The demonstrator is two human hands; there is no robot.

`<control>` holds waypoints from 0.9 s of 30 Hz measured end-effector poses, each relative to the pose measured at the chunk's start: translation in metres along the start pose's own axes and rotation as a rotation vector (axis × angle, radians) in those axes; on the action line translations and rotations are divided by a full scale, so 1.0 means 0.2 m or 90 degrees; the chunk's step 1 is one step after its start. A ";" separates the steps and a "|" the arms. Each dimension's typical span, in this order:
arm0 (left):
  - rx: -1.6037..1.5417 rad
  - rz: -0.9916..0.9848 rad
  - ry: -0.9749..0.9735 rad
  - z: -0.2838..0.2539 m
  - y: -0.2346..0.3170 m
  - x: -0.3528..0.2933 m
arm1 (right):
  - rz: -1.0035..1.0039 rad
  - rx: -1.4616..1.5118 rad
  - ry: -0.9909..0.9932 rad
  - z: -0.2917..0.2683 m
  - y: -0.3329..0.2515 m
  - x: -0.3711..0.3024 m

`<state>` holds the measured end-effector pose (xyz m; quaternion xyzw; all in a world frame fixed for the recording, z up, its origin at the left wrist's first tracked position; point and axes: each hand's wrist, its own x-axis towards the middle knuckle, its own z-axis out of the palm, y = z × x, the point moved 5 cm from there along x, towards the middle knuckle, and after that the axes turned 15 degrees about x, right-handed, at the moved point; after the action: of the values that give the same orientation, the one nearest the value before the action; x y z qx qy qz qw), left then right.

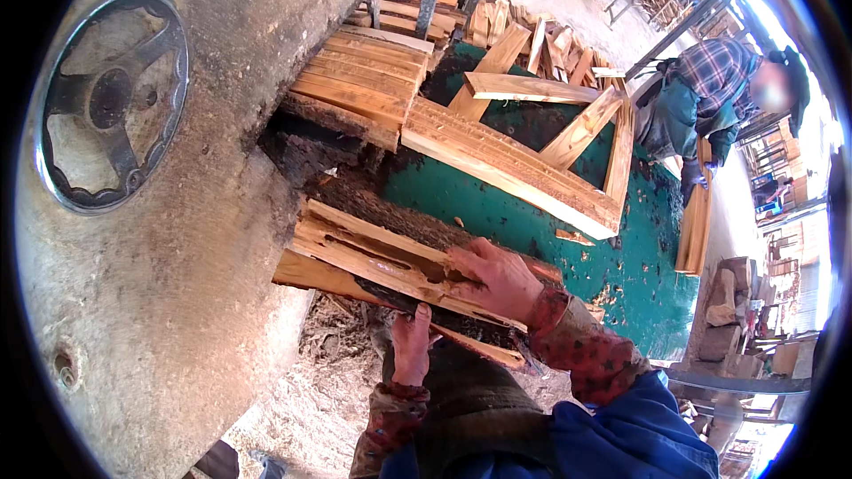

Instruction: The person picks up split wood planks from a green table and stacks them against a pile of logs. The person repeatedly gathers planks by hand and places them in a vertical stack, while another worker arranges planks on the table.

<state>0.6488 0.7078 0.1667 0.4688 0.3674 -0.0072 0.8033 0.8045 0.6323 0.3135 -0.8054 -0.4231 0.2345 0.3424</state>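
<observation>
In front of me lies a rough wooden board (368, 268) with a long, dark hollow along its face. My left hand (411, 348) grips its near edge, thumb on top and fingers hidden beneath. Farther right, my right hand (504, 282) holds the same board from above, fingers bent over the hollow. Another pale slab (312, 277) shows under the board's near side, with dark bark beside it. Just beyond, a bark-covered piece (359, 200) runs alongside the board.
Left stands a large stained machine housing (222, 213) with a metal handwheel (113, 102). A green table (661, 239) bears stacked planks (515, 164) and loose offcuts (581, 129). At its far right, a co-worker (710, 93) in a plaid shirt handles long boards (697, 231).
</observation>
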 end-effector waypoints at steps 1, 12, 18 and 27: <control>0.005 -0.003 0.008 0.00 0.00 -0.01 | 0.018 0.012 -0.008 -0.01 0.01 0.01; -0.076 0.014 -0.073 -0.01 -0.01 -0.01 | -0.003 -0.046 0.045 0.17 -0.05 -0.03; -0.027 0.037 -0.063 0.00 -0.02 -0.04 | -0.061 -0.040 -0.019 0.14 -0.12 -0.04; -0.030 0.057 0.089 0.04 0.09 -0.02 | -0.080 -0.134 0.016 -0.15 0.03 0.38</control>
<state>0.6570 0.7097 0.1846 0.4649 0.4011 0.0704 0.7861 0.8679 0.6845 0.3222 -0.8118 -0.4906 0.1565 0.2754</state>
